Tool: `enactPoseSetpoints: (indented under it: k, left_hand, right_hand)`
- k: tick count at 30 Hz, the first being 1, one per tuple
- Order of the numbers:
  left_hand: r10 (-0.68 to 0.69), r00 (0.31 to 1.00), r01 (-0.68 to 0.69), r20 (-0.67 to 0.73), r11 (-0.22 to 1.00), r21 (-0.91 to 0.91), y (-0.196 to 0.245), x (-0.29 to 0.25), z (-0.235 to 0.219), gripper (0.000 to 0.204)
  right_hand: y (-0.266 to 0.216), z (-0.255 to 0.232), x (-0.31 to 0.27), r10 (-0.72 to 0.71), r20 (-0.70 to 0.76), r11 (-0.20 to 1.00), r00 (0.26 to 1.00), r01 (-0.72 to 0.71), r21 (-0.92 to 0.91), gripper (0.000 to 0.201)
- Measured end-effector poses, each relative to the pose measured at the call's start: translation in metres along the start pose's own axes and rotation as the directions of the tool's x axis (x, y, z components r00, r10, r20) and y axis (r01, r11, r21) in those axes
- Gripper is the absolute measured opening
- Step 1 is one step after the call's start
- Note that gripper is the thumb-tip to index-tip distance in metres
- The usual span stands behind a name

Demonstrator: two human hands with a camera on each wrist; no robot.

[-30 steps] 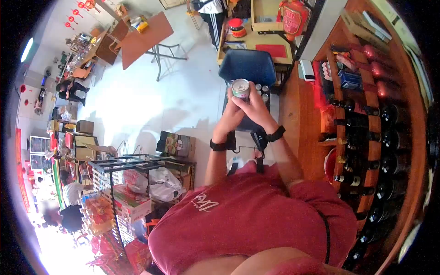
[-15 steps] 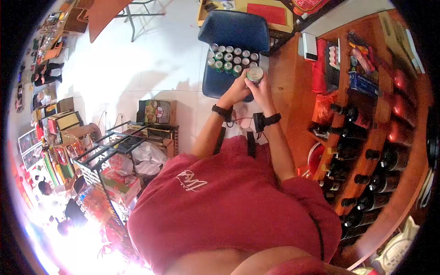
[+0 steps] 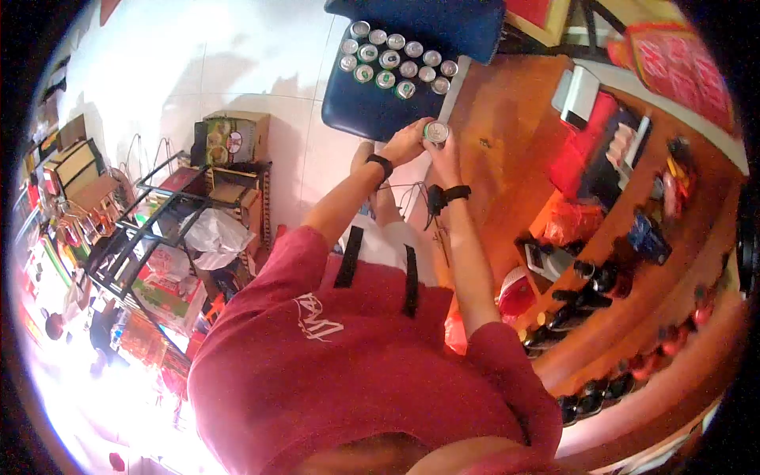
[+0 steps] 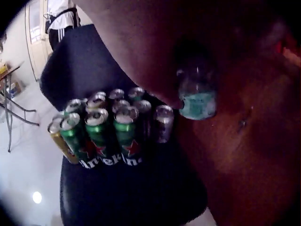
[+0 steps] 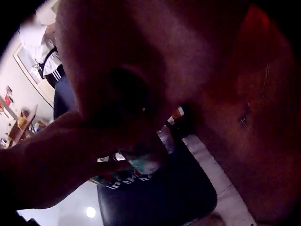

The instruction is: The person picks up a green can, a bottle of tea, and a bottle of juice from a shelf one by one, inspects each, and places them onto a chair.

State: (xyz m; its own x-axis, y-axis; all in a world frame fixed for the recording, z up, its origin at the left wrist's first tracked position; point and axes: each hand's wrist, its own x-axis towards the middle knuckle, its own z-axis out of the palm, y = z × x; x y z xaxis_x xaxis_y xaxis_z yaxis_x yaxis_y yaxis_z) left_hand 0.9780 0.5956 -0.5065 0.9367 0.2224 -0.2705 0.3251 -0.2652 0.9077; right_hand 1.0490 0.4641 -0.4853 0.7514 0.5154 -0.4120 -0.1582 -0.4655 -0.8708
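Observation:
Both hands hold one drink can (image 3: 436, 132) upright, its silver top facing the head camera. My left hand (image 3: 405, 142) grips it from the left, and my right hand (image 3: 446, 158) has fingers and thumb round it from the near right. In the left wrist view the can's pale green lower part (image 4: 198, 104) shows below the dark hand. Just beyond the hands, a dark blue chair (image 3: 356, 107) bears rows of upright cans (image 3: 389, 59). The front ones are green beer cans (image 4: 99, 134) with a red star. The right wrist view is dark and mostly filled by the hands.
Right of the chair runs a reddish-brown wooden surface (image 3: 507, 103), with bottles (image 3: 602, 277) racked further right. At left stand a black metal rack (image 3: 131, 229) with bags and boxes and a cardboard box (image 3: 237, 138). A person in white (image 5: 40, 47) stands behind the chair.
The head view has tilted down and turned, bringing the chair and its rows of cans into fuller view. Both hands keep hold of the can, now beside the chair's near right corner.

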Motion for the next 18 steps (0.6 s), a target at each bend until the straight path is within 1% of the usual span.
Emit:
enactPoseSetpoints:
  k: [3, 4, 6, 7, 10, 11, 13, 14, 15, 17, 18]
  left_hand:
    - [-0.104, 0.995, 0.103, 0.000, 0.993, 0.056, -0.033, 0.021, 0.013, 0.057]
    - [-0.123, 0.992, 0.125, -0.024, 0.990, 0.071, -0.045, 0.028, 0.017, 0.057]
    - [-0.173, 0.982, 0.179, -0.072, 0.980, 0.091, -0.070, 0.038, 0.031, 0.059]
    - [-0.216, 0.973, 0.223, -0.078, 0.970, 0.098, -0.081, 0.044, 0.035, 0.057]
    - [-0.342, 0.935, 0.352, -0.094, 0.928, 0.124, -0.100, 0.061, 0.039, 0.051]
    - [-0.336, 0.929, 0.355, -0.153, 0.927, 0.122, -0.111, 0.067, 0.044, 0.045]
    - [-0.396, 0.908, 0.416, -0.138, 0.893, 0.171, -0.143, 0.076, 0.061, 0.036]
    - [-0.425, 0.895, 0.445, -0.134, 0.874, 0.198, -0.152, 0.082, 0.063, 0.033]
    - [-0.433, 0.895, 0.447, -0.108, 0.864, 0.232, -0.160, 0.088, 0.064, 0.029]
    - [-0.455, 0.889, 0.449, -0.053, 0.842, 0.299, -0.173, 0.095, 0.069, 0.026]
    - [-0.470, 0.879, 0.470, -0.076, 0.831, 0.299, -0.176, 0.096, 0.072, 0.026]
  right_hand:
    - [0.037, 0.015, 0.029, 0.049, -0.053, 0.997, 0.997, -0.051, -0.050, 0.052]
    - [0.050, 0.022, 0.038, 0.063, -0.078, 0.996, 0.995, -0.067, -0.057, 0.054]
    - [0.063, 0.029, 0.054, -0.001, -0.105, 0.983, 0.995, -0.018, -0.184, 0.056]
    - [0.068, 0.034, 0.062, 0.026, -0.111, 0.987, 0.994, -0.043, -0.154, 0.057]
    - [0.109, 0.050, 0.090, -0.003, -0.133, 0.987, 0.991, -0.019, -0.157, 0.057]
    - [0.106, 0.053, 0.096, 0.017, -0.151, 0.984, 0.988, -0.043, -0.172, 0.056]
    - [0.109, 0.058, 0.110, 0.030, -0.164, 0.981, 0.986, -0.061, -0.183, 0.056]
    - [0.117, 0.061, 0.116, 0.035, -0.170, 0.980, 0.985, -0.068, -0.188, 0.056]
    - [0.124, 0.065, 0.124, 0.047, -0.196, 0.978, 0.980, -0.085, -0.190, 0.056]
    - [0.135, 0.069, 0.133, 0.022, -0.230, 0.970, 0.973, -0.077, -0.232, 0.056]
    - [0.137, 0.071, 0.135, 0.012, -0.247, 0.964, 0.969, -0.077, -0.254, 0.055]
